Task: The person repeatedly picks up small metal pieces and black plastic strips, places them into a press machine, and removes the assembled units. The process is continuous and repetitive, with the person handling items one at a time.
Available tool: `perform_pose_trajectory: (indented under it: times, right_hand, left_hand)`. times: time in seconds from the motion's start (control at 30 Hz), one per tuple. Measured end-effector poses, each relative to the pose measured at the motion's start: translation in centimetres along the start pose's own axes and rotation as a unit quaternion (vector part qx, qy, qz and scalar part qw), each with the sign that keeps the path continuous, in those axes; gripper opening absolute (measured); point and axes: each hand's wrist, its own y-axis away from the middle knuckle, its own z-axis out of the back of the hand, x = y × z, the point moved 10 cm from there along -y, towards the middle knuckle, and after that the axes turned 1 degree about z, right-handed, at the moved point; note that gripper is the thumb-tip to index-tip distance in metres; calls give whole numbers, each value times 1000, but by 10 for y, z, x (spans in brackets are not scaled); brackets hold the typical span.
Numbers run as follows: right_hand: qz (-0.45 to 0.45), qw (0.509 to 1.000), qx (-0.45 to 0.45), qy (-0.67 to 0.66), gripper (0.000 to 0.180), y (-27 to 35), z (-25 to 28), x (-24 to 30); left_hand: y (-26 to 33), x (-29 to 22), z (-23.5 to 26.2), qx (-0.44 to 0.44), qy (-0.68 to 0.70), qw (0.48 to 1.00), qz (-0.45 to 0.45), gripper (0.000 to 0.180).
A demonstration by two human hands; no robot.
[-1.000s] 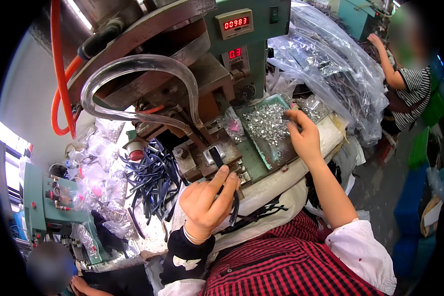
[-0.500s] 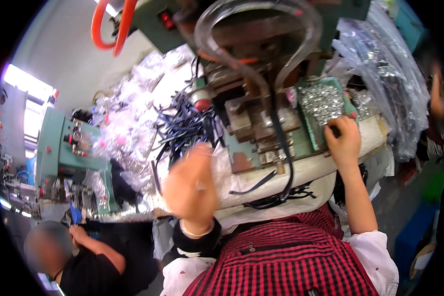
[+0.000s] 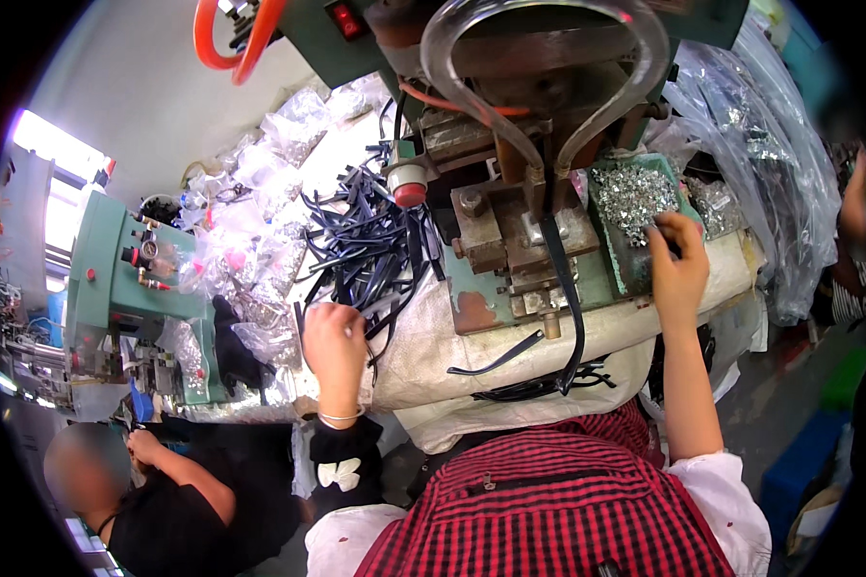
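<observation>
My left hand [image 3: 335,348] is at the near edge of a heap of dark straps [image 3: 370,245], fingers curled in and thumb against them. Whether a strap is between those fingers is hidden. My right hand [image 3: 680,264] reaches over a green tray [image 3: 618,262] of small silver metal pieces [image 3: 635,200]. Its fingers are bent together at the near side of the pieces, and anything they pinch is too small to make out. Between my hands, a long black strap [image 3: 562,298] hangs down from the front of a metal press [image 3: 510,231].
A loose short strap [image 3: 496,354] and more black straps [image 3: 548,383] lie by the cloth-covered front edge. The press has a red button [image 3: 410,188] on its left. Clear plastic bags [image 3: 260,231] crowd the left side. A co-worker [image 3: 183,481] sits at lower left.
My left hand has moved left and slightly down, to the near edge of the strap heap. My right hand stays at the tray, its fingers slightly shifted. The view has shifted a little.
</observation>
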Motion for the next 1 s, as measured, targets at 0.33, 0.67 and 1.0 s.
perform_pose_trajectory:
  times: [0.33, 0.67, 1.0]
  right_hand:
    - [137, 982, 105, -72, 20, 4, -46, 131]
    - [-76, 922, 146, -349, 48, 17, -97, 121]
    - [4, 949, 212, -233, 56, 14, -72, 136]
  left_hand:
    - [-27, -31, -6, 66, 490, 858, 137, 23]
    - [-24, -111, 95, -223, 391, 892, -46, 16]
    - [-5, -256, 118, -144, 298, 835, -440, 23]
